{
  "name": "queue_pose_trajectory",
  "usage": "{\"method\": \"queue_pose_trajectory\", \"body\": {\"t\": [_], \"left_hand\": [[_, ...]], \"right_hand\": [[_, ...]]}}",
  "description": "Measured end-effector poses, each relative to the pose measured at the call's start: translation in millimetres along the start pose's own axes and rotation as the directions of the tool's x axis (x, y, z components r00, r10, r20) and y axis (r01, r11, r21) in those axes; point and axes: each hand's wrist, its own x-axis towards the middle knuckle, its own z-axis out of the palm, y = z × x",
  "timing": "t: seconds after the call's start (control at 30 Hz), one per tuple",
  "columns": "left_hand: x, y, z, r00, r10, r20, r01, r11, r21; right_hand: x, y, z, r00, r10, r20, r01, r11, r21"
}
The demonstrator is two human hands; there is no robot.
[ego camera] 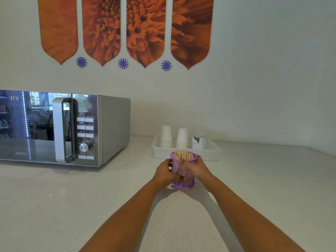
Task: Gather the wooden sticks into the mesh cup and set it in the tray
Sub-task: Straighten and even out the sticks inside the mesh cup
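A purple mesh cup [183, 182] stands upright on the white counter, just in front of the tray. Several wooden sticks [182, 155] stand inside it, their tops showing at the rim. My left hand [164, 171] wraps the cup's left side and my right hand [199, 169] wraps its right side, so both hold it. The shallow white plastic tray [212, 151] lies right behind the cup, against the wall.
Inside the tray stand two stacks of white paper cups [166, 136] [182, 138] and a small jar [199, 140]. A silver microwave [65, 128] fills the counter's left side. The wall rises close behind the tray.
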Motion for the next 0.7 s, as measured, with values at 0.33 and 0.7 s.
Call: {"method": "queue_pose_trajectory", "body": {"t": [0.33,0.7], "left_hand": [[3,1,5,1.0,-0.026,0.001,0.026,1.0,0.001],[4,2,4,1.0,-0.021,0.019,0.021,1.0,-0.016]], "right_hand": [[-2,-29,-15,0.869,-0.453,-0.198,0.395,0.877,-0.273],[-1,-42,-16,0.971,-0.108,0.212,0.184,0.904,-0.385]]}}
